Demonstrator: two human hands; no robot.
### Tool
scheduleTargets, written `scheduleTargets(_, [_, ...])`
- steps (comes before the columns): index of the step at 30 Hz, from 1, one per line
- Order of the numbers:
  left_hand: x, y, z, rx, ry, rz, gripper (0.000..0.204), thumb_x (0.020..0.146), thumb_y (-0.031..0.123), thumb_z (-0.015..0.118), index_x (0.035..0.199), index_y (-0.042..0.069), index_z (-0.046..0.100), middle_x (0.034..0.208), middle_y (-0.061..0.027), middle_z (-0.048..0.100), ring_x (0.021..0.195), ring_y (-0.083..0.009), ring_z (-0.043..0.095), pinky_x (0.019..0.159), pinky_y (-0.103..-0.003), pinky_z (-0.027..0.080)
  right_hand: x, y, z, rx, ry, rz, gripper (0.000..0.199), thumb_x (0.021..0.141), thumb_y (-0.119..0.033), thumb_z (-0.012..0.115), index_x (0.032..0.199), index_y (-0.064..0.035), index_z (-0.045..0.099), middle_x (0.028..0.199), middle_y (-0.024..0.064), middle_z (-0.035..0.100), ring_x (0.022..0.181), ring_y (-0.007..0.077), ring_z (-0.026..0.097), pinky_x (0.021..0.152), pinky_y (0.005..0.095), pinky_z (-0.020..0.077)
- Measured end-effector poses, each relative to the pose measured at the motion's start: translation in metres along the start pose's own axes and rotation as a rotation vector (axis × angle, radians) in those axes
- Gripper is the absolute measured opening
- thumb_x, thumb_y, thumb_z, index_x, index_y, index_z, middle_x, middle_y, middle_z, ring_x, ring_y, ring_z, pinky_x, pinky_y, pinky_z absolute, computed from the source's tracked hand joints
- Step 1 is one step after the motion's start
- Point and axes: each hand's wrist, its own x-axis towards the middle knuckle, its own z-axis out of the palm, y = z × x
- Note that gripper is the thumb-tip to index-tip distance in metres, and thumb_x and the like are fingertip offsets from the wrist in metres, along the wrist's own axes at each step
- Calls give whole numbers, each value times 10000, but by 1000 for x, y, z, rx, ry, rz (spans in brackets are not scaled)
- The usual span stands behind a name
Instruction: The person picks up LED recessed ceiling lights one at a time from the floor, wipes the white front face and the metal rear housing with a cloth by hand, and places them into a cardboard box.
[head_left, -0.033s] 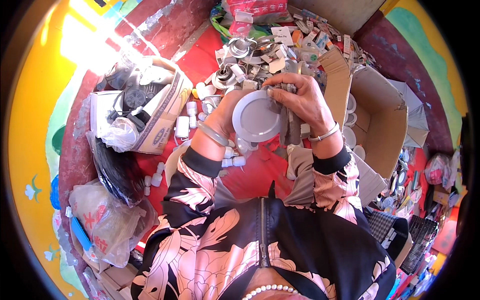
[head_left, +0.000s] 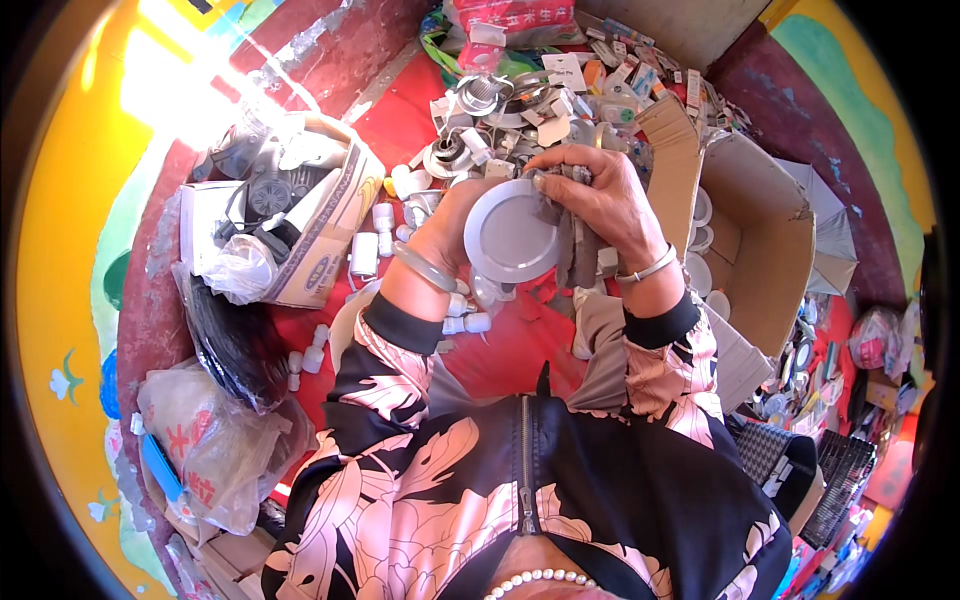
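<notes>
Round grey disc-shaped light fitting (head_left: 512,232), flat face up, held above red floor

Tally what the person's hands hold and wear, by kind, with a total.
Round grey disc, held in left hand: 1
Grey cloth, gripped by right hand: 1
Wrist bangles: 2
Total: 4

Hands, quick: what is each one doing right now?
Left hand: closed on the round grey disc.
Right hand: closed, fingers curled over the disc's top edge.
</notes>
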Motion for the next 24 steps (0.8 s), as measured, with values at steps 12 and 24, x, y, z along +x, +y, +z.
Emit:
scheduleTargets(12, [0, 8, 1, -219, 171, 78, 243, 894, 189, 520, 994, -20, 594, 875, -96, 640, 747, -169, 639, 649, -293, 526, 16, 23, -32, 417, 391, 115, 142, 814, -99, 653, 913, -9, 607, 773, 22, 617, 690, 86, 584, 613, 211, 471])
scheduleTargets(24, [7, 11, -2, -249, 193, 130, 254, 894, 209, 478, 959, -13, 585, 858, -96, 626, 736, -167, 620, 654, -280, 506, 13, 19, -8, 702, 348, 67, 206, 741, 70, 632, 869, -46, 519, 799, 87, 642, 713, 153, 631, 673, 241, 512])
